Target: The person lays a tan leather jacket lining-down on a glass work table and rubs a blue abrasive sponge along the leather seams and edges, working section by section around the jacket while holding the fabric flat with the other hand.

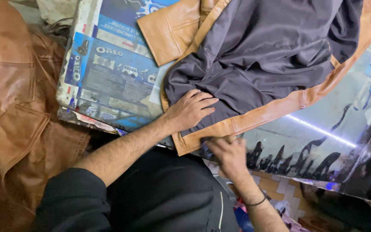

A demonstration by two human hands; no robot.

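My left hand (190,109) lies flat with the fingers spread open on the dark grey lining (263,51) of a tan leather jacket (275,109), which is spread inside-out on the worktop (108,73). My right hand (228,152) is at the jacket's near hem with the fingers curled closed around a small dark tool (207,149) that I cannot identify. I count one jacket on the worktop and more brown leather (13,107) at my left side.
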